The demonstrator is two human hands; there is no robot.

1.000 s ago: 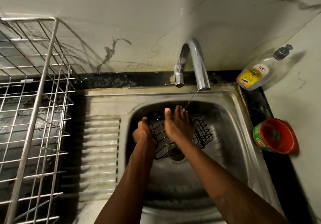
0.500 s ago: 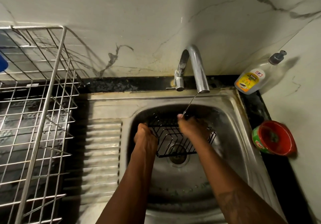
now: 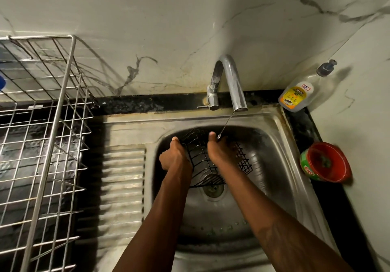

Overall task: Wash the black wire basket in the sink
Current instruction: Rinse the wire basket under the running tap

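Observation:
A black wire basket [image 3: 200, 162] is tilted inside the steel sink [image 3: 280, 166], above the drain. My left hand [image 3: 174, 157] is closed around its left rim. My right hand [image 3: 221, 151] lies flat across the basket's middle, fingers pointing toward the far wall, covering much of the wire. A thin stream of water runs from the chrome tap [image 3: 230, 81] and lands by my right hand's fingers.
A steel wire dish rack [image 3: 42, 145] stands on the left, beside the ribbed drainboard [image 3: 122, 187]. A dish gel bottle [image 3: 299, 92] leans in the back right corner. A red and green tub [image 3: 326, 162] sits on the black counter at right.
The basket has tipped up on its left side in my left hand. My right hand has slid from its far right rim back across the middle, with fingers stretched out.

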